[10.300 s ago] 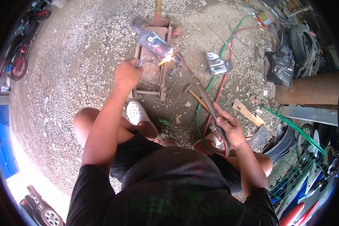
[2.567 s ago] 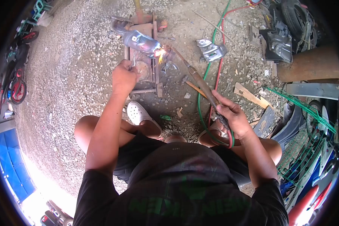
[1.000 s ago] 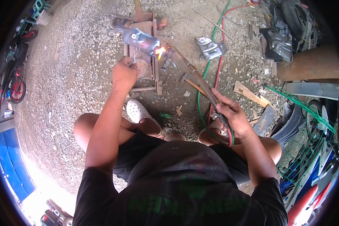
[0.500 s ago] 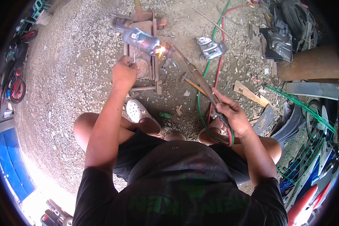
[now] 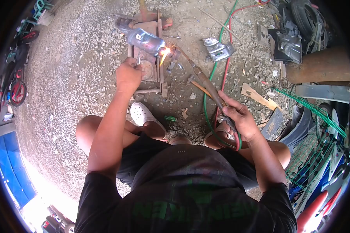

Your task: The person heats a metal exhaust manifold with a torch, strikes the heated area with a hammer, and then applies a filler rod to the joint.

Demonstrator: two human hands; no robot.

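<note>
My right hand (image 5: 239, 116) is wrapped round a gas torch (image 5: 208, 82), with a green hose and a red hose running from its rear end. The torch tip points at the right end of a metal canister (image 5: 144, 40), where bright sparks (image 5: 165, 51) glow. The canister lies across a rusty metal stand (image 5: 159, 31). Just below it, my left hand (image 5: 129, 73) is closed in a pinch on a thin metal wire (image 5: 139, 59) that stands up from the fingers.
On the gravel lie a hammer (image 5: 200, 87), a bent silver metal piece (image 5: 218, 49) and a wood scrap (image 5: 258, 97). The green hose (image 5: 210, 77) runs along the right side. A large rusty pipe (image 5: 319, 66) and scrap stand at far right.
The sparks at the canister's end have changed shape, with a longer streak reaching downward. Both hands stay nearly where they were.
</note>
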